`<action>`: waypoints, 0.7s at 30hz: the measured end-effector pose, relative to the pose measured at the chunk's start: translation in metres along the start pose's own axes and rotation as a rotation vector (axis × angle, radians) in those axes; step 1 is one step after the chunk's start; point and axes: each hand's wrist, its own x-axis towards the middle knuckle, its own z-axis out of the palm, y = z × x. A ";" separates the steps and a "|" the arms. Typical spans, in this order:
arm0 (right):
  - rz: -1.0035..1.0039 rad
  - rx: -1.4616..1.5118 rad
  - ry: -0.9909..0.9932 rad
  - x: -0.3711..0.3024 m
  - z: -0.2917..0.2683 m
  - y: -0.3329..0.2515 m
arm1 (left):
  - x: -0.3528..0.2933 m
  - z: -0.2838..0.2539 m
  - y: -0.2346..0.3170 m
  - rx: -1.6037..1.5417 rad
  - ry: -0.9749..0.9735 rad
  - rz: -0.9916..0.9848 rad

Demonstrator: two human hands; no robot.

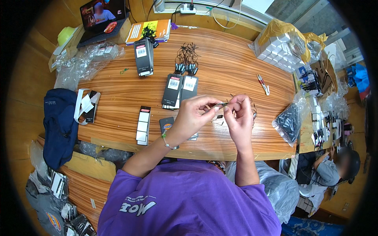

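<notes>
While the tag (219, 105) is pinched in the left hand (191, 116) grip above the counter (118, 94), its cord (252, 105) is gripped by the right hand (239, 118). Cord best kept taut, threaded slowly. Finished tag stacks (180, 91) lie beyond.

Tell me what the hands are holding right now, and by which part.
Both hands pinch a thin dark string between them: the left hand grips one end with its fingers, the right hand the other. Finer detail is too small to tell.
</notes>
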 end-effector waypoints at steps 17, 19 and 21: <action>-0.357 -0.475 0.121 -0.004 0.018 0.017 | 0.000 0.007 -0.003 -0.027 0.077 -0.054; -0.220 -0.268 0.148 -0.007 0.019 0.016 | 0.000 0.008 -0.003 -0.035 0.049 -0.017; -0.149 -0.115 0.159 -0.007 0.018 0.016 | 0.001 0.007 -0.001 -0.012 0.014 0.020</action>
